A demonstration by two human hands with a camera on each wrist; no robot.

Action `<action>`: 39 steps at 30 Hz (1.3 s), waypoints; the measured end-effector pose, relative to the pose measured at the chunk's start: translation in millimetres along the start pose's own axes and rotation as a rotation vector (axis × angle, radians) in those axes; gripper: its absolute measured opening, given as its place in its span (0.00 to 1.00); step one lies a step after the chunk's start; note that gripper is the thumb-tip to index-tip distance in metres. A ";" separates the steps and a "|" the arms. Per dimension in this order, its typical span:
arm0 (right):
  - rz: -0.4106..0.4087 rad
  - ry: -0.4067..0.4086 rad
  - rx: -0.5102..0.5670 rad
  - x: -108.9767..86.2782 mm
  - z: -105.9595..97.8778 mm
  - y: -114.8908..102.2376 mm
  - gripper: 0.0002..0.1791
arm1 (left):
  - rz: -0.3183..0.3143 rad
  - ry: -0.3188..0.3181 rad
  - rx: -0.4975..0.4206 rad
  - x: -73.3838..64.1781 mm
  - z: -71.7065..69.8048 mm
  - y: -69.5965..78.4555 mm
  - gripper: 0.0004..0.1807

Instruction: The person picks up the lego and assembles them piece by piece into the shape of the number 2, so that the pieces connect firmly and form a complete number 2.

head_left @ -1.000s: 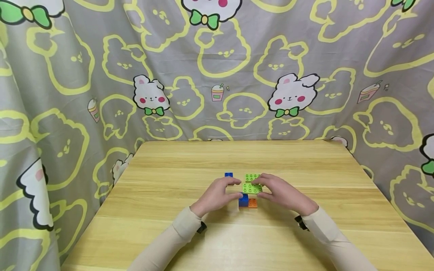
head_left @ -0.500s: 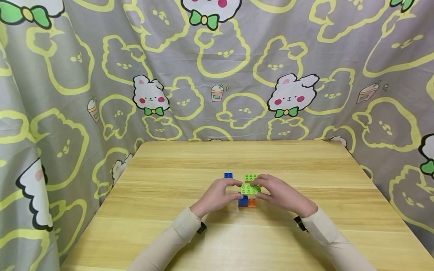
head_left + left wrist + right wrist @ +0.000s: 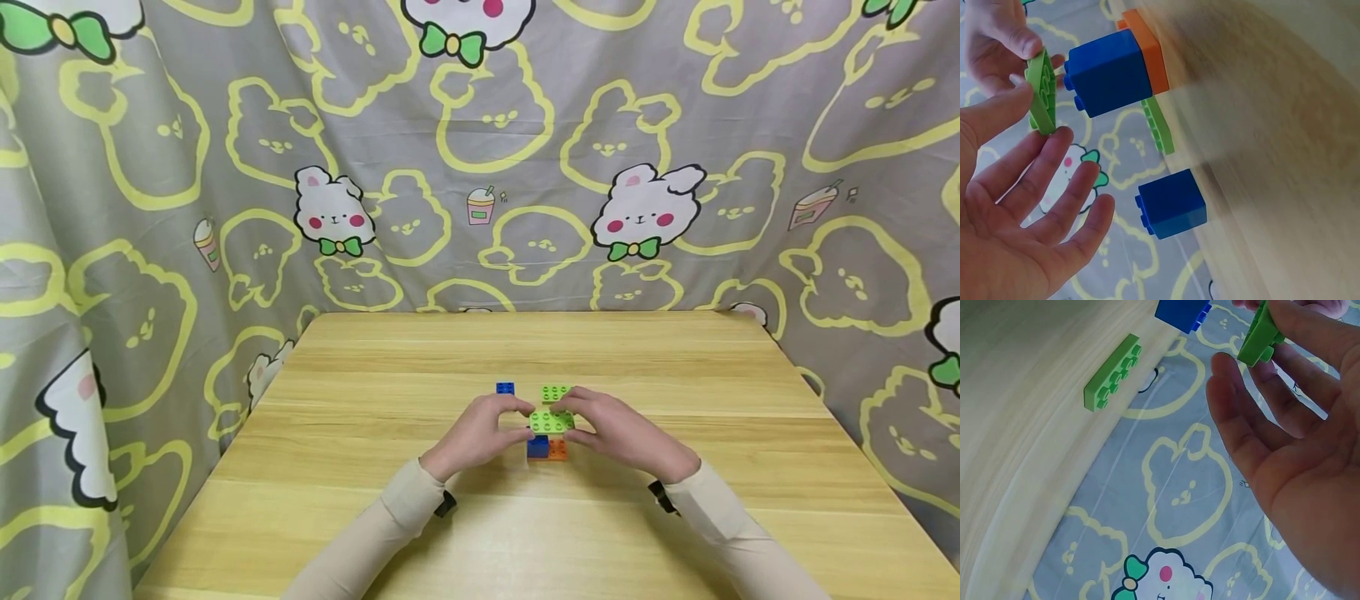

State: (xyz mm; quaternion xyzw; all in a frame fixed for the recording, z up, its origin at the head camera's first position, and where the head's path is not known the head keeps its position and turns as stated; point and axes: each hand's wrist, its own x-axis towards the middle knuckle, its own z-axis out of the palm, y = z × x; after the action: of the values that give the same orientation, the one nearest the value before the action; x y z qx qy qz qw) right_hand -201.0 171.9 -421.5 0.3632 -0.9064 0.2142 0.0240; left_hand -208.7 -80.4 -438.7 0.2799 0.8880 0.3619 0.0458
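My left hand (image 3: 478, 435) and my right hand (image 3: 624, 432) pinch a thin light-green toy building brick (image 3: 551, 422) at its two ends, thumbs on the near side. In the left wrist view this green brick (image 3: 1041, 92) hangs above the table, apart from a blue block (image 3: 1110, 72). That block stands on one side of a flat orange brick (image 3: 1150, 53); in the head view the orange brick's (image 3: 557, 451) right-hand studs show. The other fingers of my left hand (image 3: 1029, 219) are spread. In the right wrist view the green brick (image 3: 1259, 337) lies between thumb and fingers.
A second light-green brick (image 3: 554, 392) lies on the table (image 3: 390, 358) behind the held one. A separate blue block (image 3: 505, 388) stands to its left, just beyond my left fingers. A patterned grey curtain (image 3: 450, 242) surrounds the table's back and sides.
Both hands have carried the green brick slightly left and toward me, so it now sits over the blue and orange pair in the head view. The loose bricks have not moved.
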 end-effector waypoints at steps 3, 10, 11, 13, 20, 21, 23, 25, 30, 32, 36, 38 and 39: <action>0.001 -0.008 0.005 0.6 1.2 -0.2 0.21 | 0.007 -0.008 0.008 0.2 -1.3 -1.1 0.19; 0.000 -0.020 0.005 1.4 5.6 2.1 0.21 | 0.002 -0.027 0.034 2.0 -0.9 -3.9 0.17; -0.001 -0.020 0.005 1.5 6.4 2.6 0.20 | -0.001 -0.029 0.038 2.3 -0.6 -4.0 0.17; -0.002 -0.023 0.004 1.7 7.9 3.6 0.20 | -0.004 -0.033 0.046 2.7 -0.2 -4.2 0.17; -0.007 -0.030 0.004 1.9 11.2 3.5 0.20 | -0.004 -0.047 0.065 3.0 1.5 -5.1 0.16; -0.007 -0.031 0.004 1.8 11.4 3.5 0.20 | -0.002 -0.048 0.066 3.0 1.9 -5.5 0.16; -0.014 -0.030 0.004 1.6 11.8 3.8 0.20 | -0.004 -0.051 0.065 2.9 2.6 -6.0 0.16; -0.016 -0.030 0.005 1.4 11.9 3.5 0.19 | -0.004 -0.053 0.066 2.9 3.2 -6.2 0.16; -0.010 -0.039 0.014 1.4 11.5 3.3 0.19 | -0.004 -0.055 0.068 3.2 3.3 -5.8 0.16; -0.005 -0.044 0.018 1.6 11.5 3.5 0.19 | -0.006 -0.059 0.068 3.4 3.1 -5.7 0.16; 0.005 -0.060 0.018 2.0 12.6 4.2 0.19 | -0.012 -0.069 0.071 3.4 2.7 -6.5 0.16; 0.002 -0.066 0.018 2.0 13.2 4.8 0.19 | -0.015 -0.072 0.073 3.3 2.6 -6.8 0.16; 0.000 -0.068 0.017 2.0 13.5 5.0 0.19 | -0.015 -0.073 0.074 3.2 2.5 -7.0 0.16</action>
State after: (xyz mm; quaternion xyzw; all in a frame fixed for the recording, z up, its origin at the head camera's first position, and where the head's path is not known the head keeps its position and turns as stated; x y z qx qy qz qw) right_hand -204.2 168.4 -435.2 0.3704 -0.9048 0.2097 -0.0098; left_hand -214.0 -81.2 -444.8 0.2877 0.9006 0.3180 0.0707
